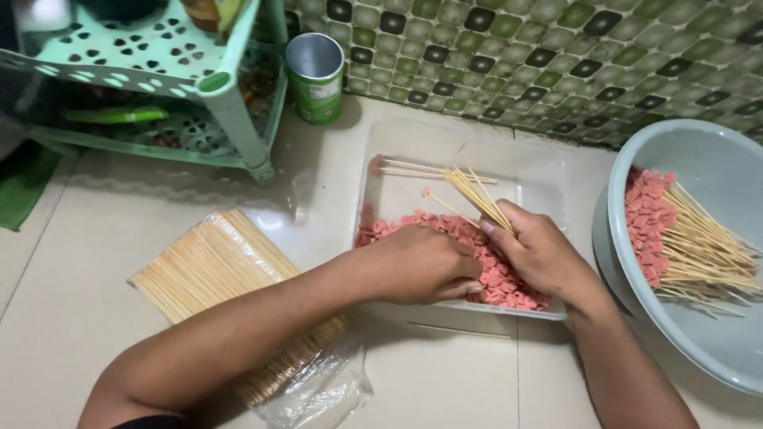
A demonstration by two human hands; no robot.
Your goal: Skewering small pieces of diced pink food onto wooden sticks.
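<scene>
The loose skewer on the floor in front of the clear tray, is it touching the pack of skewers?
Apart. The head view shows the loose skewer lying alone below the clear tray, with bare floor between it and the pack of skewers.

Two hands — left hand (425,266), right hand (540,254) — one clear tray (540,179), one bowl (715,167), one can (315,77)

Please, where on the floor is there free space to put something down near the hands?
Bare floor lies between the green rack and the skewer pack. It is crowded between the clear tray and the grey basin.
</scene>
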